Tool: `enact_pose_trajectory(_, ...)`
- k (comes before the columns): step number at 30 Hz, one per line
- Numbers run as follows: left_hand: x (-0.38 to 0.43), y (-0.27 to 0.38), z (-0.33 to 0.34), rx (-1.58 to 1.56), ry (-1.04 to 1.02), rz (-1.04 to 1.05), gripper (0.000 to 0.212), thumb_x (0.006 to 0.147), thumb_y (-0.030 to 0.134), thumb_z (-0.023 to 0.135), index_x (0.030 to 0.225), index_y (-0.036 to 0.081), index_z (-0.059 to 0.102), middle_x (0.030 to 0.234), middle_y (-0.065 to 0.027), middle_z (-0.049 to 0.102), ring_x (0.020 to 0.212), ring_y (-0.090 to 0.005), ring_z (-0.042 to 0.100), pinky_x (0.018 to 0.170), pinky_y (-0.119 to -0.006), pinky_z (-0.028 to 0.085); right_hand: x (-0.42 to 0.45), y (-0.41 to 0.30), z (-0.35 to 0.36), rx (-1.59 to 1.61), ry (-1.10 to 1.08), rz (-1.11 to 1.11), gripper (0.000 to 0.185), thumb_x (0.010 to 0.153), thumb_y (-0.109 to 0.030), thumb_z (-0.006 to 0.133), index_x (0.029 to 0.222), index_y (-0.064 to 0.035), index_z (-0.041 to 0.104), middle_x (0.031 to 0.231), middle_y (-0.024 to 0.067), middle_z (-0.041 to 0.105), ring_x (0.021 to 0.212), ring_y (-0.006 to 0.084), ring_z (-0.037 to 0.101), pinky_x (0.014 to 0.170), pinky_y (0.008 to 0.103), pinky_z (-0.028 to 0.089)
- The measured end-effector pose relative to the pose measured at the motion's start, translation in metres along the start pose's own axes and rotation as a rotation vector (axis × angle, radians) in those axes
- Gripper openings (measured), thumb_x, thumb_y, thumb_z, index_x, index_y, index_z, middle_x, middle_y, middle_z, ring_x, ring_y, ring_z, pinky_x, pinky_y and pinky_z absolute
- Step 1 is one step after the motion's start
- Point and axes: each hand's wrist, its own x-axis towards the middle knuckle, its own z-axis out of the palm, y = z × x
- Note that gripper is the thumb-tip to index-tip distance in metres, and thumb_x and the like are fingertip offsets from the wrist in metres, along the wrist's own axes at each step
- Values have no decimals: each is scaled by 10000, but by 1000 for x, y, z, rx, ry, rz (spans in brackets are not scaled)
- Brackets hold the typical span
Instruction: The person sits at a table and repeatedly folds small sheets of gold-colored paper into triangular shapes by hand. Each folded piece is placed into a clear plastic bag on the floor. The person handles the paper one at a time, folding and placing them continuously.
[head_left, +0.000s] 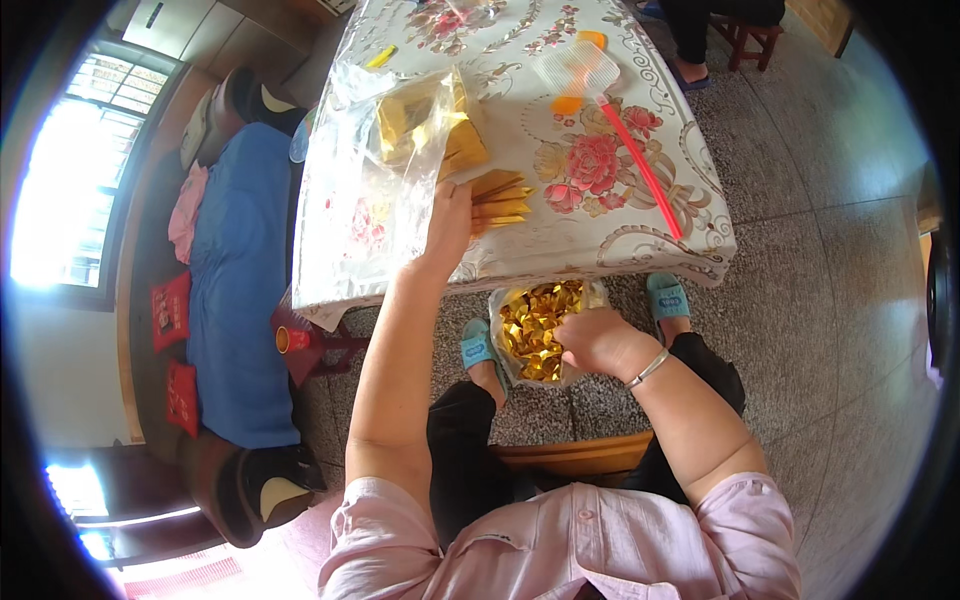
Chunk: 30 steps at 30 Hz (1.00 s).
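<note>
Near the front of the table, my left hand (448, 225) has its fingers curled at the left end of a fanned bunch of folded gold papers (501, 199); its fingertips are partly hidden. Just beyond it lies a clear plastic bag (420, 176) with a stack of gold paper (466, 142) in it. My right hand (604, 341), a silver bangle at its wrist, is curled over the right side of an open plastic bag (501, 360) below the table edge. Many folded gold paper pieces (529, 322) fill that bag. Whether the right fingers hold a piece is hidden.
A fly swatter (637, 161) with a red handle lies on the floral tablecloth (510, 259), over orange pieces (568, 105). Left stands a bench with a blue cover (240, 300) and a red cup (292, 340) on a stool. Another person's legs (686, 34) show at upper right.
</note>
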Motion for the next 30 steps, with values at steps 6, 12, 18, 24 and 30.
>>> enact_pose_trajectory(6,-1,-5,-6,493,130,80,138,814,80,558,889,-35,565,885,-192,567,835,-342,547,722,-375,452,2,4,8,-1,15,-16,138,681,-69,599,778,1,667,838,162,646,794,312,631,675,376,502)
enact_pose_trajectory(12,-14,-4,-32,1318,288,670,120,797,115,617,836,8,579,813,-134,596,726,-283,586,635,-333,464,8,-1,6,-24,16,-51,145,702,-95,600,804,-12,662,835,156,643,773,306,630,665,378,501)
enact_pose_trajectory(18,-102,23,-17,897,-97,459,98,756,122,641,799,39,611,724,-94,591,648,-251,590,582,-328,468,12,0,-12,701,359,-49,332,815,-324,577,967,-32,624,853,100,636,749,189,618,668,305,497)
enact_pose_trajectory(24,-128,-2,-31,785,-211,109,99,684,51,671,768,19,628,698,-104,579,627,-235,591,569,-312,466,10,-16,-25,1384,471,-166,197,837,-153,605,990,-29,614,921,27,615,795,95,573,727,227,467)
enact_pose_trajectory(30,-125,-53,-25,-448,30,-143,241,742,-3,672,961,9,572,853,-54,628,716,-113,597,613,-238,513,18,-34,-9,931,677,-95,110,794,37,592,897,1,606,867,31,590,773,80,557,701,206,460)
